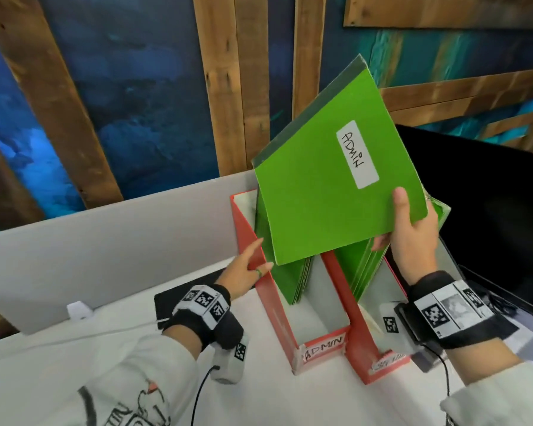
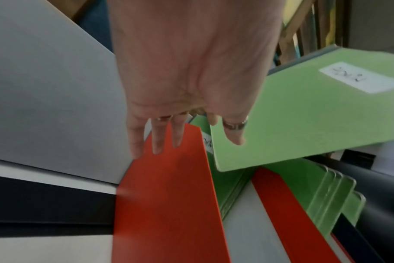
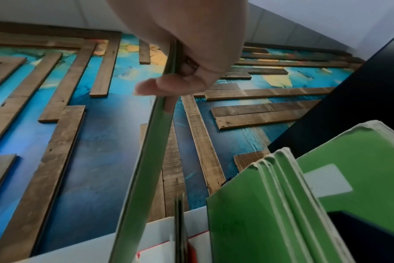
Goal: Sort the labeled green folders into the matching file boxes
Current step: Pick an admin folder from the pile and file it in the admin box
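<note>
My right hand (image 1: 413, 238) pinches a green folder (image 1: 330, 179) by its lower right corner, thumb (image 1: 401, 204) flat on the front cover and the other fingers behind it. The folder hangs tilted in the air above the two red file boxes, its white label (image 1: 357, 154) reading ADMIN. From the right wrist view I see the same folder (image 3: 151, 160) edge-on, clamped between thumb and fingers (image 3: 180, 83).

My left hand (image 1: 246, 269) is spread with straight, relaxed fingers, resting against the top edge of the outer wall of the left file box (image 1: 277, 312); it holds nothing. In the left wrist view the fingertips (image 2: 156, 140) lie on that red wall (image 2: 169, 195), and the held folder's lower corner (image 2: 304, 115) sits just beside my ring finger.

The left file box carries a tag (image 1: 323, 345) marked ADMIN on its low front and already has a few green folders (image 1: 293, 281) leaning toward its back. The right file box (image 1: 363, 342) stands touching it, with its own stack of green folders (image 1: 363, 265); the tag on its front is too blurred to read. Both boxes stand on a white desk (image 1: 74, 364) against a grey divider (image 1: 105, 241), with a wall of blue paint and wooden planks (image 1: 222, 87) behind. A dark monitor (image 1: 490, 195) stands to the right.
</note>
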